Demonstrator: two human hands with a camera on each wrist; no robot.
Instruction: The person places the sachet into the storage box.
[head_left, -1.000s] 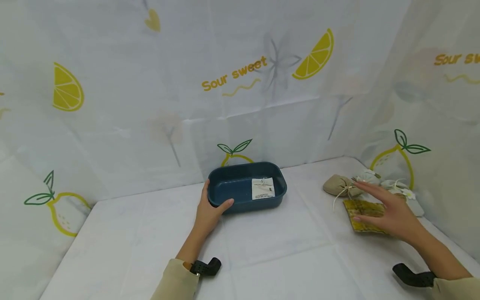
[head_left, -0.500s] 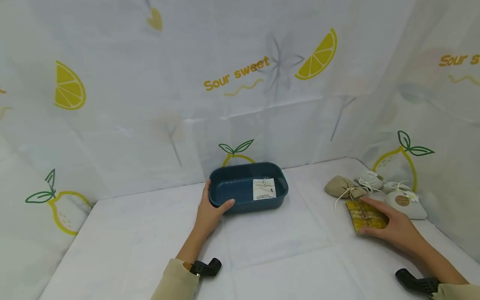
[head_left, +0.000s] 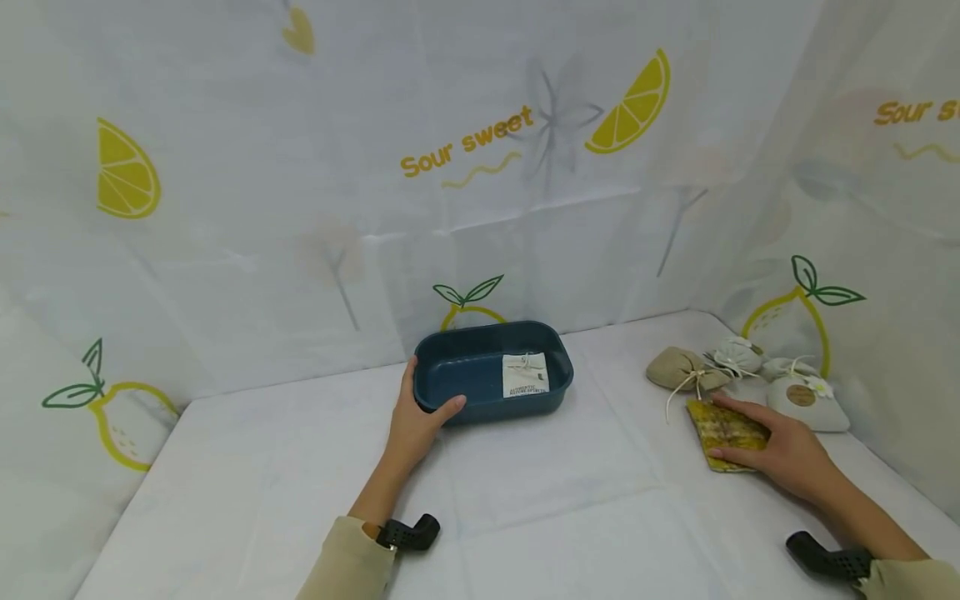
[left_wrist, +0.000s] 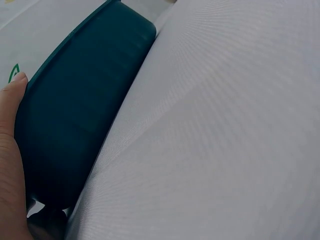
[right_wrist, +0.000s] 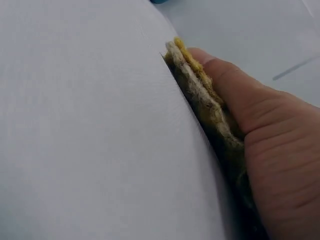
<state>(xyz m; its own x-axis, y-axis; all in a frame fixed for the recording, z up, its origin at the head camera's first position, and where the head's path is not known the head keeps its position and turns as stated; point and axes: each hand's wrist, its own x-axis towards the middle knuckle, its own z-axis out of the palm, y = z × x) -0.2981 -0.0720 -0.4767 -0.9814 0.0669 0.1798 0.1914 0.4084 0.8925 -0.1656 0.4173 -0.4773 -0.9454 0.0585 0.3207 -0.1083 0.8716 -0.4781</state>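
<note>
- Now the right hand [head_left: 795,454] has come down to the mottled yellow square [head_left: 723,429]; a second ago it hung spread above it, hiding part of the white pouches.
- It pinches the square between thumb and fingers; whether the square is raised at all I cannot tell.
- The left hand [head_left: 415,425] matches the earlier frame, gripping the left end of the tray [head_left: 495,411], thumb at the near rim.
- One tray, blue-green, smooth, rounded at the corners, sits at the back of the worktop [head_left: 525,500].
- One white printed packet [head_left: 525,375], nearly square, lies in the tray's right part.
- One yellow square, fuzzy and layered at its edge, is on the right, just in front of the beige pouch [head_left: 677,368].
- Three pouches show: one beige, corded at the neck; one whitish [head_left: 733,357] beside it; one white, plump [head_left: 817,417], bearing a round brown tag [head_left: 801,394] and a small flower [head_left: 821,387].
</note>
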